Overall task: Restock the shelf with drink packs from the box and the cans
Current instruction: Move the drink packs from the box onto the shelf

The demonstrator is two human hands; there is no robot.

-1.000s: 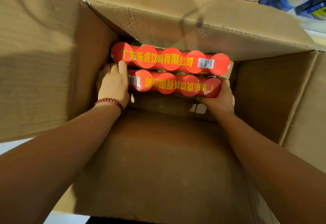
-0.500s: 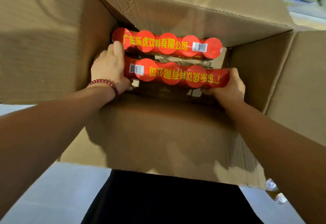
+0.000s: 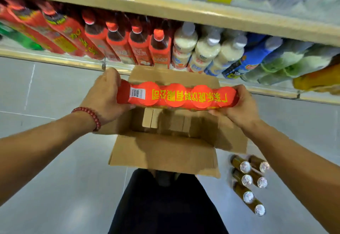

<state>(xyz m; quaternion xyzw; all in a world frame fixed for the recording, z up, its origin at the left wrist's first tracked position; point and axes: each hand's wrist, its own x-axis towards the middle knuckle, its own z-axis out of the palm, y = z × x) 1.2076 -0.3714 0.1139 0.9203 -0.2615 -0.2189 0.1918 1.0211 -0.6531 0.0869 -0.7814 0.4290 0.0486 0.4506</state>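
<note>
Left hand [image 3: 105, 93]: clamped on the barcode end of the red drink pack [image 3: 176, 96]; bead bracelet [image 3: 90, 116] at the wrist.
Right hand [image 3: 239, 104]: closed around the pack's other end.
Drink pack: held level above the open cardboard box [image 3: 163, 152].
Box: on the grey floor [image 3: 55, 90], below the shelf [image 3: 165, 7].
Beside box: loose bottles [image 3: 249, 182] standing on the floor.
Shelf: red, white and blue bottles in rows.

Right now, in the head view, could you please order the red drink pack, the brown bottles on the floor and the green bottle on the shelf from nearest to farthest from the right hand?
1. Red drink pack, held in the right hand.
2. Brown bottles, on the floor below it.
3. Green bottle, far left on the shelf.
</note>
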